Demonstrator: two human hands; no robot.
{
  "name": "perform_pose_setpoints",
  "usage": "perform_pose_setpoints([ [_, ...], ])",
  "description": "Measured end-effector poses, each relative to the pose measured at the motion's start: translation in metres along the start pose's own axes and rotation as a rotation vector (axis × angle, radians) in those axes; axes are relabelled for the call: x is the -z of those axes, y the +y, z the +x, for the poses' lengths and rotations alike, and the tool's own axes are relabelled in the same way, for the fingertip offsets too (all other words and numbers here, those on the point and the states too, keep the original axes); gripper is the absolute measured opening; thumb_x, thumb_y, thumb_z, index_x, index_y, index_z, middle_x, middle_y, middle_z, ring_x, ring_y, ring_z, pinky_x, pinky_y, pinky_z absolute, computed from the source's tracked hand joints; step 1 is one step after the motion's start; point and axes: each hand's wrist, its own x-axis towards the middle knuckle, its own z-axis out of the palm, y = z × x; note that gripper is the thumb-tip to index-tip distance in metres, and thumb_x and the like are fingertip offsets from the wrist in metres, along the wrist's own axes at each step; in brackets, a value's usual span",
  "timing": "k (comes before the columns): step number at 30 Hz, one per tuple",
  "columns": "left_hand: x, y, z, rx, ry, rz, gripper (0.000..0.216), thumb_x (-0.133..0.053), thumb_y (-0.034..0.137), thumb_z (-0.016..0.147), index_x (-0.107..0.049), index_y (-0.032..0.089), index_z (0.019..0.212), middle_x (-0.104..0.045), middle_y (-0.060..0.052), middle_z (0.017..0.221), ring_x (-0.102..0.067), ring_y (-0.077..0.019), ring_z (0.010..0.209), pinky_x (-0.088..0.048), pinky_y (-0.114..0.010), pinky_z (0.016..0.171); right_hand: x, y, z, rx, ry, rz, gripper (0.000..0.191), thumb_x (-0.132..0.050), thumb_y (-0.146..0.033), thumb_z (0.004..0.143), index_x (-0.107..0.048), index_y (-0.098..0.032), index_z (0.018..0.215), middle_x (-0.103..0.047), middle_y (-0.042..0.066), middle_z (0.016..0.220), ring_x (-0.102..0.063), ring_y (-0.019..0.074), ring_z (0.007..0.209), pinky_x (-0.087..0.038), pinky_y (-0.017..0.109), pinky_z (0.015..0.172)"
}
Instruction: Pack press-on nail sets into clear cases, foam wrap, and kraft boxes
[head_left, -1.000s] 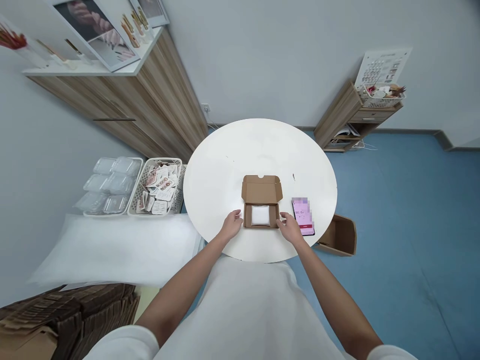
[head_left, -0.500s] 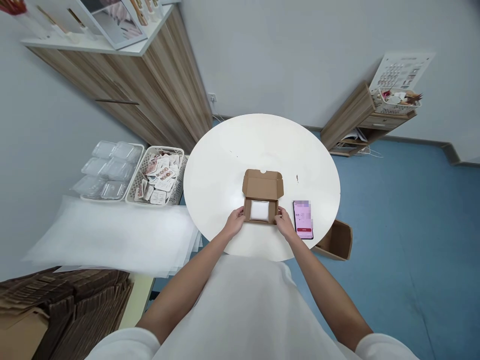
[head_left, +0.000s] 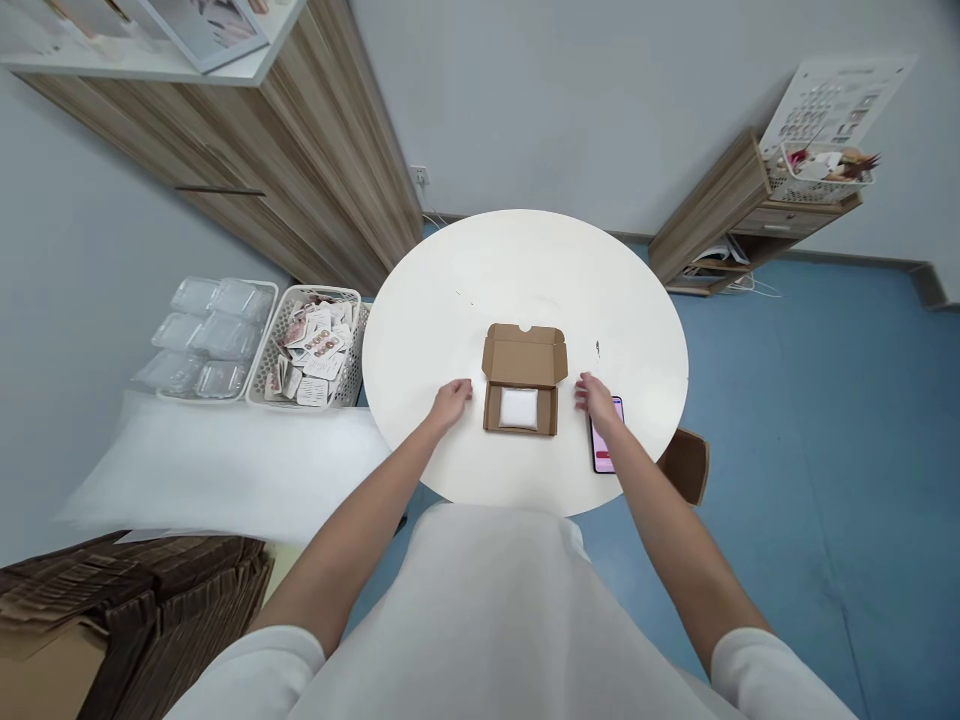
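On the round white table (head_left: 525, 280) lies a small brown cardboard box (head_left: 493, 412) with its lid folded back, away from me. Inside it rests a white, wrapped square packet (head_left: 519, 408). To the left of the box, a short gap away, is my left hand (head_left: 451, 402), holding nothing, its fingers loosely bent and apart. My right hand (head_left: 595, 396) hovers off the box's right side with fingers spread and nothing in them. Beneath my right hand and wrist is a phone (head_left: 602, 455) with a pink screen, partly covered.
Left of the table stand a basket of printed cards (head_left: 315, 345) and a tray of clear plastic containers (head_left: 225, 335). White sheets (head_left: 225, 465) and stacked flat cardboard (head_left: 165, 610) are nearer me. An open carton (head_left: 686, 465) sits on the floor at right.
Both hands have let go of the box's sides and moved outward, the right one over the phone. The box stays on the table with its lid back. The view has shifted slightly.
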Motion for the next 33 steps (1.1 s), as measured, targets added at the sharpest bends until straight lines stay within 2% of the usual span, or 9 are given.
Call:
perform_pose_setpoints([
  [3, 0.013, 0.027, 0.025, 0.013, 0.042, -0.067, 0.045, -0.04, 0.05, 0.079, -0.055, 0.013, 0.1, -0.056, -0.013, 0.11, -0.056, -0.0199, 0.095, -0.043, -0.032, 0.078, 0.013, -0.024, 0.028, -0.066, -0.06, 0.15, 0.049, -0.026, -0.056, 0.082, -0.052, -0.019, 0.101, -0.057, 0.009, 0.104, -0.057, 0.0153, 0.08, -0.049, 0.026, 0.06],
  [5, 0.017, 0.043, 0.038, 0.044, 0.008, -0.118, 0.051, -0.035, 0.056, 0.079, -0.053, 0.013, 0.1, -0.054, -0.014, 0.111, -0.055, -0.0206, 0.096, -0.044, -0.032, 0.077, 0.014, -0.037, 0.041, -0.095, -0.106, 0.168, 0.052, -0.026, -0.059, 0.081, -0.053, -0.019, 0.099, -0.059, 0.009, 0.1, -0.057, 0.0152, 0.074, -0.048, 0.027, 0.059],
  [8, 0.017, 0.057, 0.049, 0.111, -0.083, -0.158, 0.061, -0.03, 0.063, 0.077, -0.053, 0.012, 0.101, -0.053, -0.016, 0.113, -0.054, -0.023, 0.097, -0.045, -0.033, 0.076, 0.006, -0.05, 0.052, -0.133, -0.187, 0.122, 0.057, -0.023, -0.062, 0.08, -0.055, -0.017, 0.097, -0.06, 0.01, 0.097, -0.055, 0.0149, 0.069, -0.046, 0.027, 0.056],
  [12, 0.008, 0.064, 0.051, 0.133, -0.157, -0.161, 0.066, -0.029, 0.066, 0.075, -0.053, 0.011, 0.103, -0.053, -0.017, 0.114, -0.054, -0.0245, 0.097, -0.045, -0.034, 0.077, -0.009, -0.057, 0.053, -0.148, -0.311, 0.064, 0.064, -0.017, -0.065, 0.079, -0.057, -0.017, 0.092, -0.06, 0.008, 0.087, -0.051, 0.0133, 0.061, -0.042, 0.025, 0.05],
  [16, 0.002, 0.067, 0.044, 0.091, -0.221, -0.125, 0.066, -0.025, 0.066, 0.077, -0.056, 0.013, 0.1, -0.056, -0.014, 0.112, -0.054, -0.0235, 0.095, -0.043, -0.033, 0.078, -0.015, -0.062, 0.043, -0.082, -0.348, 0.017, 0.062, -0.019, -0.065, 0.079, -0.059, -0.019, 0.091, -0.059, 0.006, 0.084, -0.05, 0.0129, 0.062, -0.042, 0.024, 0.051],
  [23, 0.004, 0.064, 0.021, -0.002, -0.283, -0.1, 0.063, -0.027, 0.063, 0.078, -0.056, 0.015, 0.106, -0.056, -0.012, 0.112, -0.054, -0.0227, 0.099, -0.04, -0.035, 0.083, -0.01, -0.062, 0.003, 0.077, -0.356, 0.018, 0.052, -0.026, -0.058, 0.081, -0.056, -0.023, 0.103, -0.057, 0.004, 0.106, -0.054, 0.0132, 0.075, -0.045, 0.023, 0.059],
  [28, 0.007, 0.053, 0.002, -0.045, -0.336, -0.136, 0.062, -0.031, 0.063, 0.077, -0.052, 0.017, 0.112, -0.052, -0.012, 0.118, -0.051, -0.0229, 0.105, -0.039, -0.034, 0.087, -0.005, -0.05, -0.024, 0.226, -0.328, -0.065, 0.037, -0.039, -0.036, 0.078, -0.05, -0.028, 0.113, -0.051, 0.002, 0.119, -0.054, 0.0143, 0.088, -0.045, 0.027, 0.071],
  [31, 0.01, 0.046, -0.009, -0.056, -0.361, -0.177, 0.062, -0.03, 0.062, 0.078, -0.047, 0.018, 0.119, -0.049, -0.011, 0.122, -0.049, -0.0228, 0.109, -0.039, -0.033, 0.087, -0.004, -0.041, -0.038, 0.329, -0.316, -0.146, 0.05, -0.043, -0.018, 0.068, -0.046, -0.029, 0.117, -0.046, 0.001, 0.125, -0.053, 0.0159, 0.094, -0.044, 0.032, 0.079],
  [33, 0.012, 0.04, -0.015, -0.06, -0.382, -0.213, 0.063, -0.026, 0.063, 0.079, -0.046, 0.02, 0.121, -0.047, -0.01, 0.123, -0.048, -0.0229, 0.11, -0.039, -0.033, 0.088, -0.003, -0.035, -0.046, 0.378, -0.322, -0.164, 0.06, -0.043, -0.013, 0.064, -0.042, -0.029, 0.122, -0.043, 0.002, 0.128, -0.053, 0.017, 0.095, -0.044, 0.035, 0.081],
])
